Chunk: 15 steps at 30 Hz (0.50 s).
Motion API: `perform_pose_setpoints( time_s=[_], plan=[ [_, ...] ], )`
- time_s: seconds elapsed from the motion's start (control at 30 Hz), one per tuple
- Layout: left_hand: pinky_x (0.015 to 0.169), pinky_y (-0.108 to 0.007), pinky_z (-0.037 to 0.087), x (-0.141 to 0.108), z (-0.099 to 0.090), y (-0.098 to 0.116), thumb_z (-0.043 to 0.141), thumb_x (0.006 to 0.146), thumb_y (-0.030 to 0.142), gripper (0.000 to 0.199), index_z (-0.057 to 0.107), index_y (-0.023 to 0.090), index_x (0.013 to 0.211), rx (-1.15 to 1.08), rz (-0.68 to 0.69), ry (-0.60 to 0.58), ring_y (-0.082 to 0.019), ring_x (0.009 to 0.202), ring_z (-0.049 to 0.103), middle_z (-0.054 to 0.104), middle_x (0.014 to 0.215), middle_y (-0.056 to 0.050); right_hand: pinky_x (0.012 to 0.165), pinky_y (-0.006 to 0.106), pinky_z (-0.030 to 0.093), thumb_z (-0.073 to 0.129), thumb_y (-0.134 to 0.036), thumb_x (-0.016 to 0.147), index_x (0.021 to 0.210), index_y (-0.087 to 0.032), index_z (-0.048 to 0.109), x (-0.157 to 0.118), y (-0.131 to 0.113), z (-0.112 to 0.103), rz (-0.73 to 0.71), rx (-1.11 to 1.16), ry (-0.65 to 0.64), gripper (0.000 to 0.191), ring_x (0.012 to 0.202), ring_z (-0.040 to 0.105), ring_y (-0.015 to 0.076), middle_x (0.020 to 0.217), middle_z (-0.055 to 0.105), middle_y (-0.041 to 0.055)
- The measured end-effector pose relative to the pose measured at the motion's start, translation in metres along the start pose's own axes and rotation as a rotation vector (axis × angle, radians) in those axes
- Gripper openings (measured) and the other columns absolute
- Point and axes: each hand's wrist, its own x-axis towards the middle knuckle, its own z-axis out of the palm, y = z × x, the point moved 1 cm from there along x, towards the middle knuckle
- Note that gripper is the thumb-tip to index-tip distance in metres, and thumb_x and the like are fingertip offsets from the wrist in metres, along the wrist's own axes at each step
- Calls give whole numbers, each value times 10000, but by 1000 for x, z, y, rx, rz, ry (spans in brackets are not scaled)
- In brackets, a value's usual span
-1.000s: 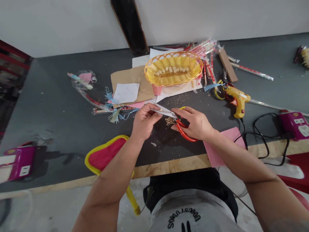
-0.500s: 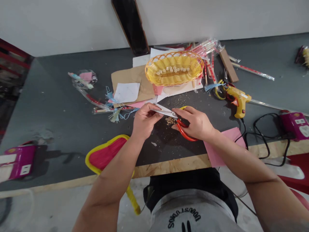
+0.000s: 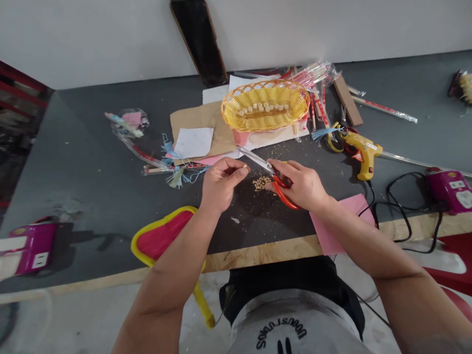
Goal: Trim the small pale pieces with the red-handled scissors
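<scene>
My right hand (image 3: 304,186) is wrapped round the handles of red-handled scissors (image 3: 285,192), whose metal blades point up and left. My left hand (image 3: 224,182) is closed in a pinch, just below the blade tips, on a tiny pale piece (image 3: 245,167) too small to make out well. Between the hands, small tan pieces (image 3: 261,184) lie in a heap on the dark table, with crumbs scattered around them. Beyond them a yellow woven basket (image 3: 265,120) holds a row of small pale clusters.
A yellow glue gun (image 3: 365,152) with a black cable lies at the right, near a pink sheet (image 3: 324,233). Left of my hands are tassels (image 3: 177,176), brown paper (image 3: 202,115) and a red fan shape with yellow edging (image 3: 162,236). A phone (image 3: 201,44) leans on the wall.
The scissor blades have moved away from my left fingers, up and slightly right. My right hand has shifted a little to the right, and the pale piece in my left fingertips now shows.
</scene>
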Motion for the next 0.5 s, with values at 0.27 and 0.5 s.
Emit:
perform_pose_setpoints(
  time_s=[0.27,0.5],
  plan=[
    [515,-210,441,-3,6,5,953,581,391,355,726,178,751,-138,-150,-43,-89,547,569,701,662,-14,917,412,563,715,-538,860,1350,-209,620,1,-1,-2,-59,-25,-4,598,1077,659,276,1147,688,122],
    [515,-207,470,-4,9,5,958,575,363,358,715,169,753,-173,-193,-86,-77,520,565,687,640,-2,920,411,557,709,-543,864,1341,-216,620,-1,-2,3,-61,-29,-51,585,1074,658,273,1160,689,125]
  ],
)
